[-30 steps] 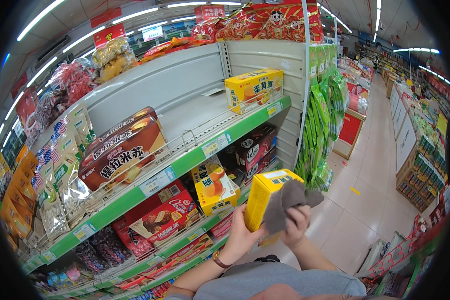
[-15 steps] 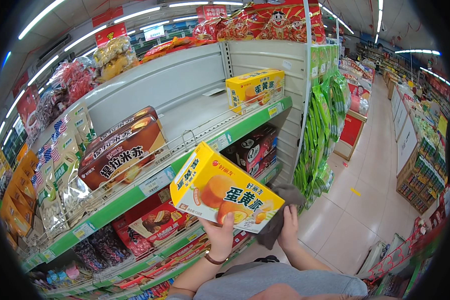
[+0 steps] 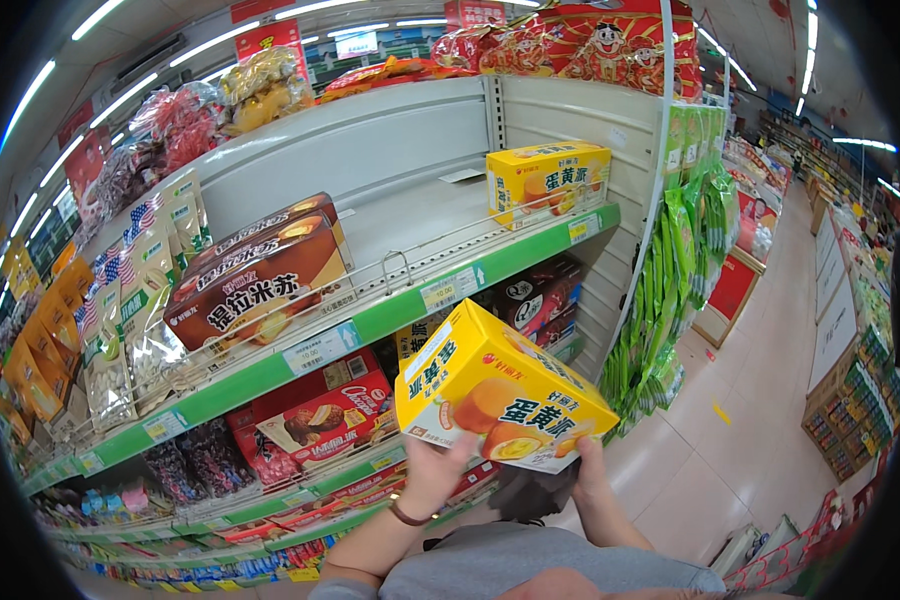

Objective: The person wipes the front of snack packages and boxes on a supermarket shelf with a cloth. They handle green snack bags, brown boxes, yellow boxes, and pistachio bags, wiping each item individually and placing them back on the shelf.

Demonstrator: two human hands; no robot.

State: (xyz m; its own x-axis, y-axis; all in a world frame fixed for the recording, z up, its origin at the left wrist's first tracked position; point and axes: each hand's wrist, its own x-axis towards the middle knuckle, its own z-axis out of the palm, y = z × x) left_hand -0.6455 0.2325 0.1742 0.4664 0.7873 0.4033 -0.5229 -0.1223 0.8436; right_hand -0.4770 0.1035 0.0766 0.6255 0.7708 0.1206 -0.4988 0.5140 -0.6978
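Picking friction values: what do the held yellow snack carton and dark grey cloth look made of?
Yellow snack carton: likely printed paperboard, smooth, perhaps lightly glossy; flat panels, crisp folded edges.
Dark grey cloth: probably textile, matte; it hangs in limp folds below the carton. Weave too small to tell.

There are two hands (image 3: 433,476) (image 3: 592,478), one cloth (image 3: 530,492), one held box (image 3: 510,390) (one top-shelf twin (image 3: 548,184)).

Since a second ago, swung the yellow snack-pie carton (image 3: 510,392) from end-on to broadside view; shifted the dark gray cloth (image 3: 530,492) from its right end to underneath; brought the right hand's fingers (image 3: 591,455) against the uncovered lower right corner.
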